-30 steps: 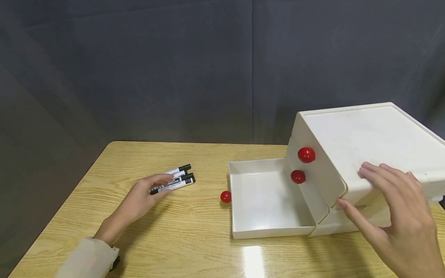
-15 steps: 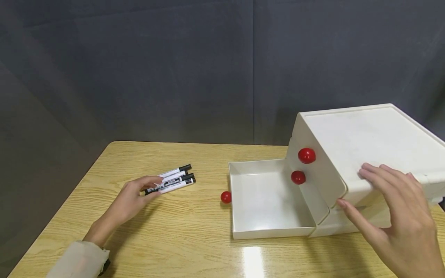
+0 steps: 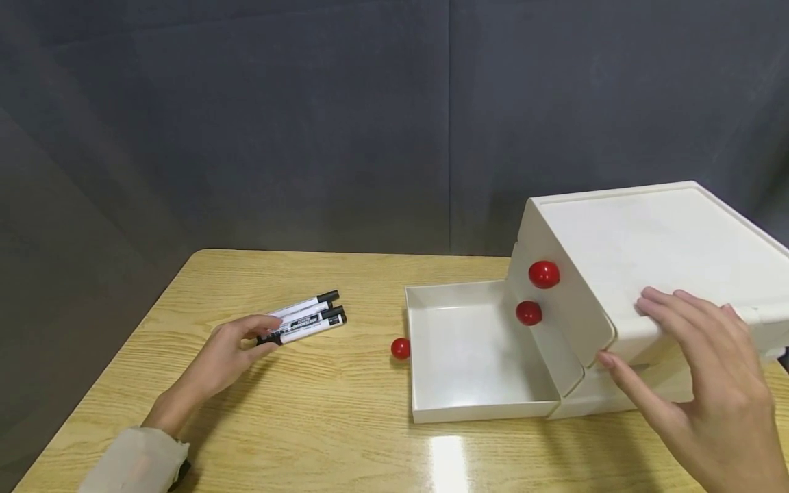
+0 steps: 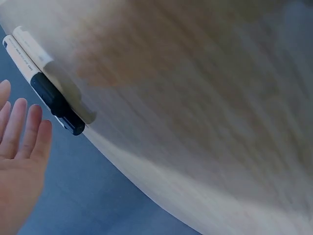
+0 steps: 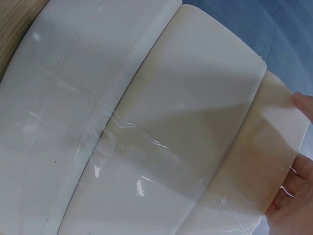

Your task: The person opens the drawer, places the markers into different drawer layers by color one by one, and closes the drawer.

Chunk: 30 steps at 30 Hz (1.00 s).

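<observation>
The markers (image 3: pixel 305 320) lie side by side in a slanting bundle on the left half of the counter (image 3: pixel 345 424), nearer its far edge than its near one. From the left hand (image 3: pixel 224 356), the nearer of the two, they extend rightward, their long axes angling slightly toward the far edge. Their left ends sit at the gap between its parted thumb and fingers; contact is unclear, and nothing appears gripped. The right hand (image 3: pixel 718 383), fingers spread, rests on the near edge of the cabinet (image 3: pixel 666 239) at the counter's right side, well apart from the bundle.

Counted: four markers, one cabinet, one pulled-out drawer (image 3: pixel 483 411) and three red knobs (image 3: pixel 544 274), one of them on the drawer's front, facing the counter's left edge.
</observation>
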{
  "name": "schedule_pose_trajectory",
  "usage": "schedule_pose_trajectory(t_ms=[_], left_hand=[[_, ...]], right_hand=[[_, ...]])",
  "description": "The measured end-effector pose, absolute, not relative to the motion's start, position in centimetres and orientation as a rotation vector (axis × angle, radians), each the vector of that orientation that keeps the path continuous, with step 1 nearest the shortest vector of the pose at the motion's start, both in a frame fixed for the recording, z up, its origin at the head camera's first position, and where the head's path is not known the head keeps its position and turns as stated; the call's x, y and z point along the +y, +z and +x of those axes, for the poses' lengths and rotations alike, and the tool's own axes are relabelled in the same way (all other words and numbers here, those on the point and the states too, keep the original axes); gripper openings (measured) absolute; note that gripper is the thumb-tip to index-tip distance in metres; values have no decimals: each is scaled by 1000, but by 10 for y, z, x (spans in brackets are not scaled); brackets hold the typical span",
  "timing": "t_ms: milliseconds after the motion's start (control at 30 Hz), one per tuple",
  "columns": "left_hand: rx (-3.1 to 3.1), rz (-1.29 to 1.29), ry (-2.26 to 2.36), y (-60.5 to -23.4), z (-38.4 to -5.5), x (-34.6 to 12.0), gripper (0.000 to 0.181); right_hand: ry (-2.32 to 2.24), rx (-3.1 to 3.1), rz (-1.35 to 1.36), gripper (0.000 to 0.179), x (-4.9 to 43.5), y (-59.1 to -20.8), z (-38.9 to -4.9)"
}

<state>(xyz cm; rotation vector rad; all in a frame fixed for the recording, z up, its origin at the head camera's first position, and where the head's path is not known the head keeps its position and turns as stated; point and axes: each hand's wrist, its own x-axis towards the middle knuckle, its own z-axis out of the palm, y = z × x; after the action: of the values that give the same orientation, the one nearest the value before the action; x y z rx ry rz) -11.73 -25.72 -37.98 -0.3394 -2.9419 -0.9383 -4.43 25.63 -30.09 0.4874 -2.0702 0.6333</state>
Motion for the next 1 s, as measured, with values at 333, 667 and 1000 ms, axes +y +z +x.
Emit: schedule_pose_trajectory(t_ms=[333, 667, 1000], left_hand=[[-3004, -317, -948, -383, -118, -261, 32], [-3079, -350, -905, -384, -120, -258, 31], [-3143, -380, -857, -386, -117, -252, 28]], right_hand=[[643, -2102, 477, 77, 257, -301, -43], [651, -2096, 473, 76, 256, -300, -43], [653, -2091, 479, 76, 256, -300, -43]])
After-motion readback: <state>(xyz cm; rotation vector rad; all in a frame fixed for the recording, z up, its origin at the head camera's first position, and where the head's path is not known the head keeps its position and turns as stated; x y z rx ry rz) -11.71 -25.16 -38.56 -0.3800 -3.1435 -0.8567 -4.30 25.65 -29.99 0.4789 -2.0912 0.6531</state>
